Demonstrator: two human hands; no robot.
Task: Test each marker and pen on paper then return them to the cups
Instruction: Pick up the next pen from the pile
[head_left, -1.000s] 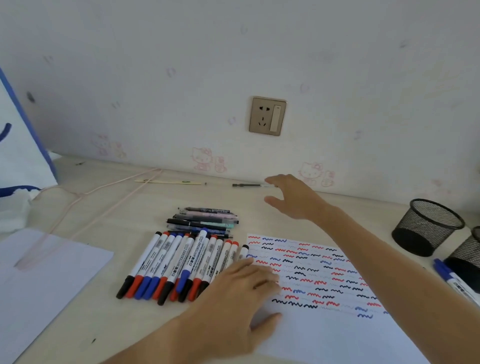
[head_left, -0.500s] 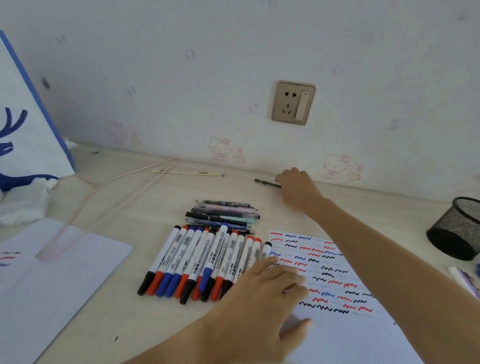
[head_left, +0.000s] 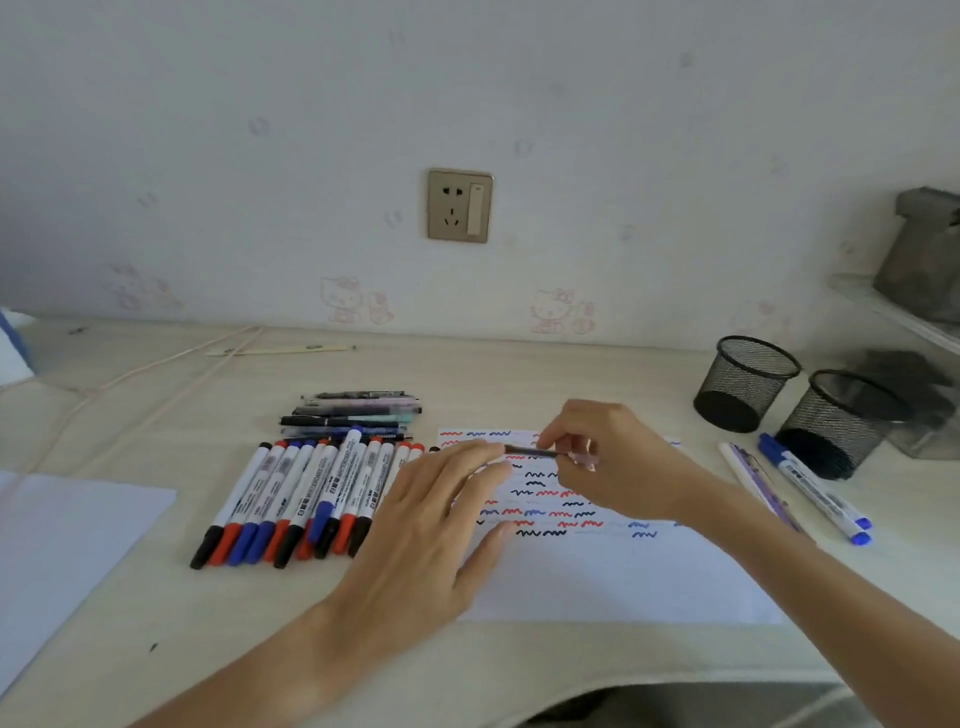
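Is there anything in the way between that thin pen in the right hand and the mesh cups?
Nothing visible blocks it. The right hand pinches the thin pen above the paper; bare desk lies between it and the two mesh cups, which look empty.

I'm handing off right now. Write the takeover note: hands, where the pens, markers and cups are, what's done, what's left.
Right hand: pinches a thin dark pen above the test paper.
Left hand: open, fingers flat on the paper's left edge.
Marker row and pen stack lie left of the paper; two blue markers and a purple pen lie by the two mesh cups.
Done: many red, blue and black squiggles on the paper.
Left: test the held pen; nothing shows above either cup's rim, so returns remain.
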